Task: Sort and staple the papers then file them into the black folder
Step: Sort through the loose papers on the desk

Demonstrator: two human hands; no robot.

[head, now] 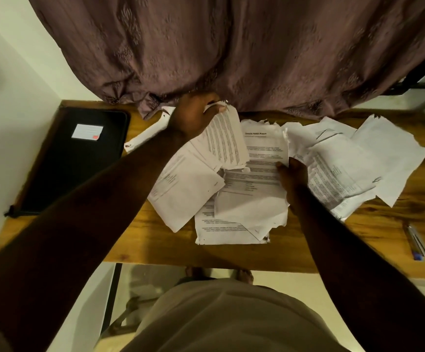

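Several torn, crumpled printed papers point(333, 158) lie scattered over the middle and right of the wooden table point(140, 240). My left hand point(196, 113) reaches to the far edge and grips the top of one printed sheet point(225, 138), lifting it off the pile. My right hand point(292, 179) rests on the right edge of a sheet headed as a report point(262, 151), fingers curled on it. The black folder point(74, 163) with a white label lies closed at the table's left end. No stapler is visible.
A brown curtain point(231, 47) hangs over the table's far edge. Pens point(419, 245) lie at the right front corner. A white strip of paper point(148, 134) sits between folder and pile. White walls flank the table; my feet show below it.
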